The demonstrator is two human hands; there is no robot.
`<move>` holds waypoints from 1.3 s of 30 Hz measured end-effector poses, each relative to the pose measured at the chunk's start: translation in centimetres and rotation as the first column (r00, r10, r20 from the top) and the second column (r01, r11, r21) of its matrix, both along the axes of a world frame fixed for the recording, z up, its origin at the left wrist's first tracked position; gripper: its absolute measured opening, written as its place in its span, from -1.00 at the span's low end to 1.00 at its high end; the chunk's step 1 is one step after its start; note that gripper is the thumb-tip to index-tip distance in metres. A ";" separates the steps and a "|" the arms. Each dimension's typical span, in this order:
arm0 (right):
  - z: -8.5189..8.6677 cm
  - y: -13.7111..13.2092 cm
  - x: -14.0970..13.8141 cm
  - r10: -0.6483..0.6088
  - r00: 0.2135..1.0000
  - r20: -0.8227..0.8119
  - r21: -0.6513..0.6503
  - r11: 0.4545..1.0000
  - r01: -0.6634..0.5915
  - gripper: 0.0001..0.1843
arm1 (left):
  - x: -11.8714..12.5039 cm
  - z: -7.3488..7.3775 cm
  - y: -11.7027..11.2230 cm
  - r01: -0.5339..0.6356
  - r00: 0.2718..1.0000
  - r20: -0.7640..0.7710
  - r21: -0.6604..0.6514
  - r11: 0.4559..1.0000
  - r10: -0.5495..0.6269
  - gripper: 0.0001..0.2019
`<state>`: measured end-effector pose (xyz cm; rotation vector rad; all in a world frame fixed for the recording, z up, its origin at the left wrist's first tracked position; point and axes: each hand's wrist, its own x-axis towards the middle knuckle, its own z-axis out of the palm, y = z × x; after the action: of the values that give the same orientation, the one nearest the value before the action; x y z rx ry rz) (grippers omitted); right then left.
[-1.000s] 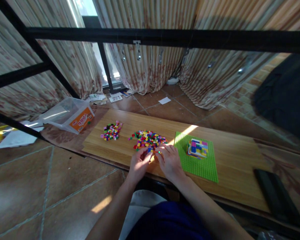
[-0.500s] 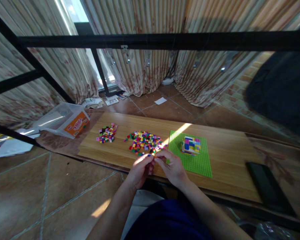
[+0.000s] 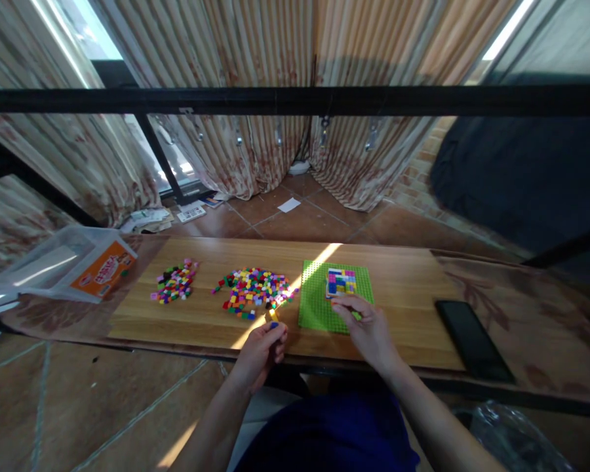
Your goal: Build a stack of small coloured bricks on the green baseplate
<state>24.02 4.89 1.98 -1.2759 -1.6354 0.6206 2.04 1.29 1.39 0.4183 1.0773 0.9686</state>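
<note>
My left hand (image 3: 263, 349) is closed near the table's front edge, with a small blue toy brick (image 3: 274, 325) at its thumb and fingertips. Just beyond them shows a yellow brick (image 3: 274, 314); whether it is held or lies on the table I cannot tell. Over the green baseplate (image 3: 313, 308), my right hand (image 3: 368, 326) pinches a small toy brick, mostly hidden, with a reddish bit showing. Those fingertips are at the near side of a block of stacked multicoloured bricks (image 3: 341, 282) standing on the baseplate. Bright green shows between the right fingers.
A large pile of loose bricks (image 3: 255, 287) lies left of the baseplate, with a smaller pile (image 3: 174, 282) farther left. A clear plastic box (image 3: 73, 262) with an orange label stands at the left end. A dark phone (image 3: 473, 339) lies at the right. A black metal bar (image 3: 295, 101) crosses behind.
My hands have parted. The right has moved right and forward to the stacked bricks, while the left stays near the table's front edge. The camera view has turned to the right.
</note>
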 end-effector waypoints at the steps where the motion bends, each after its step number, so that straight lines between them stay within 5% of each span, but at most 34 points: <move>1: 0.0 0.7 1.0 -0.034 0.998 0.059 0.023 0.999 0.032 -0.82 | 0.2 -0.3 0.0 -0.003 0.999 -0.040 0.010 1.000 0.003 -0.68; 6: -0.1 4.3 3.2 -0.132 0.937 0.324 0.192 0.979 0.072 -0.74 | 0.9 -1.6 0.0 0.031 0.983 -0.183 0.083 0.996 -0.015 -0.70; 11: -0.8 5.6 2.7 -0.087 0.872 0.481 0.199 0.980 -0.012 -0.76 | 0.7 -1.8 0.0 0.089 0.970 -0.235 0.128 0.988 -0.057 -0.70; 30: -1.8 4.9 2.9 -0.153 0.867 0.475 0.289 0.957 0.011 -0.76 | 0.9 -2.5 0.0 0.118 0.958 -0.279 0.176 0.977 -0.066 -0.69; 39: -1.1 3.6 2.1 -0.212 0.661 0.720 0.311 0.950 -0.034 -0.76 | 0.8 -2.5 0.1 0.125 0.955 -0.287 0.169 0.978 -0.073 -0.68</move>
<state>26.10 8.49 0.86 -1.4610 -2.1998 -0.2983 2.89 1.37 -1.15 0.7742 1.2111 0.9415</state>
